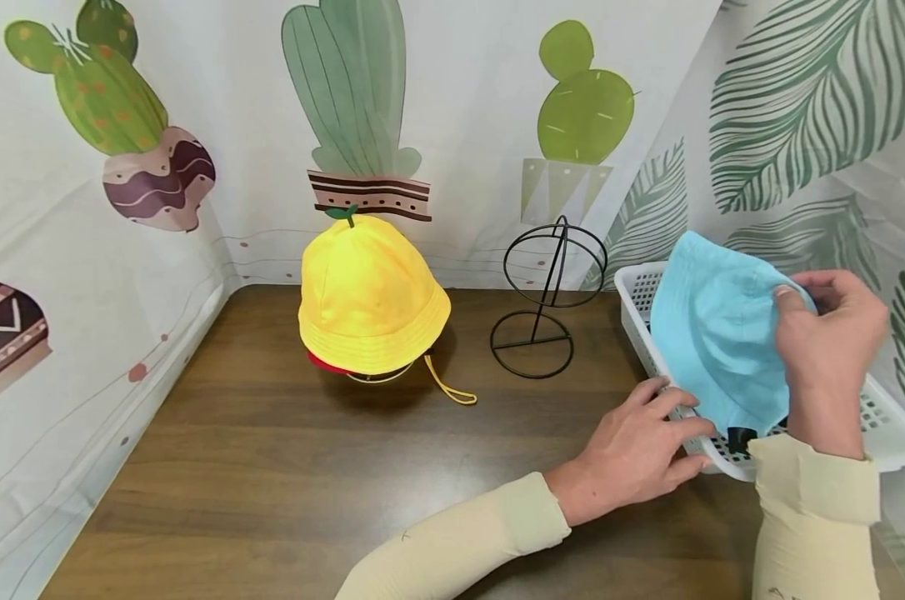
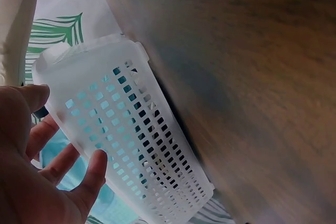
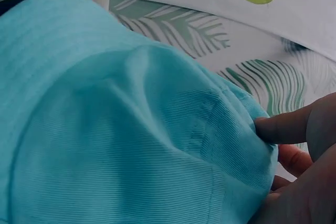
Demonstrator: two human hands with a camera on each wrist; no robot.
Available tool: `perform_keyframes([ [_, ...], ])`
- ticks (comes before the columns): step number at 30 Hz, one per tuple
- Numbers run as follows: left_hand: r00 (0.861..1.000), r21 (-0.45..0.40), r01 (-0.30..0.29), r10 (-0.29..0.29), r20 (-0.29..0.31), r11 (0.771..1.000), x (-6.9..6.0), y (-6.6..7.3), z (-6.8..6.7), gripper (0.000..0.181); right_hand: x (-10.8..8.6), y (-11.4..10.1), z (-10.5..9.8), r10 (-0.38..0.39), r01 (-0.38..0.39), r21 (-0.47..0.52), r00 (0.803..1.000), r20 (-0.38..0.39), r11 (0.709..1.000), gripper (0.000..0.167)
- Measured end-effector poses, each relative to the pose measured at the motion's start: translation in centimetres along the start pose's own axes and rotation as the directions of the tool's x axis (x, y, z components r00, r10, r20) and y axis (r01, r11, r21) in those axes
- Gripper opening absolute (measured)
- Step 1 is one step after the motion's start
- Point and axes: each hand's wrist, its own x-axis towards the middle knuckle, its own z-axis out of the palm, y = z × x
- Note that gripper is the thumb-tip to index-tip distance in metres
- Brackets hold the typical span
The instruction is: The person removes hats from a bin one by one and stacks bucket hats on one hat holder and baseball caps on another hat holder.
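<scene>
A light blue bucket hat [image 1: 722, 333] is tilted up over the white plastic basket [image 1: 636, 321], its lower edge inside. My right hand [image 1: 831, 333] pinches the cloth of its crown between thumb and fingers; the right wrist view shows this thumb [image 3: 283, 127] pressing the fabric. My left hand [image 1: 640, 450] rests at the basket's near left rim with its fingers spread. From the left wrist, some fingertips reach past the rim and one finger [image 2: 94, 174] lies in front of the perforated wall. A black piece [image 1: 741, 440] shows at the hat's lower edge.
A yellow bucket hat [image 1: 370, 292] with a green sprout on top and a yellow cord [image 1: 448, 385] sits on a stand, mostly hidden; something red shows beneath its brim. Between it and the basket stands a bare black wire hat stand [image 1: 546, 300]. Patterned cloth hangs behind the wooden table [image 1: 272, 475].
</scene>
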Motion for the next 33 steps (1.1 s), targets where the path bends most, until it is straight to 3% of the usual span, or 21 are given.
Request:
perform_keyframes([
  [5,1.000,-0.013,0.010,-0.010,0.006,1.000,0.0,0.0,0.1,0.034,-0.5,-0.5,-0.1,-0.057,0.062,0.058,0.994,-0.091,0.996,0.021],
  [9,1.000,-0.024,0.023,-0.023,0.010,0.999,0.0,0.0,0.1,0.034,-0.4,-0.4,0.1,-0.124,0.144,0.113,0.978,-0.165,0.983,0.019],
  [13,1.000,-0.032,0.027,-0.026,0.014,0.999,0.0,0.0,0.1,0.033,-0.6,-0.7,0.0,-0.138,0.168,0.140,0.969,-0.205,0.976,0.017],
  [19,0.999,-0.052,0.035,-0.034,0.019,0.998,-0.1,0.0,0.1,0.032,-1.7,-2.1,-0.3,-0.142,0.186,0.184,0.963,-0.228,0.965,0.016],
  [28,0.999,-0.066,0.048,-0.047,0.014,0.997,-0.1,0.0,0.2,0.032,-3.2,-3.7,-1.1,-0.203,0.279,0.309,0.945,-0.257,0.909,0.021],
  [33,0.998,-0.082,0.055,-0.054,0.012,0.995,-0.2,0.0,0.3,0.031,-3.9,-4.1,-1.8,-0.152,0.221,0.305,0.960,-0.236,0.926,0.022],
])
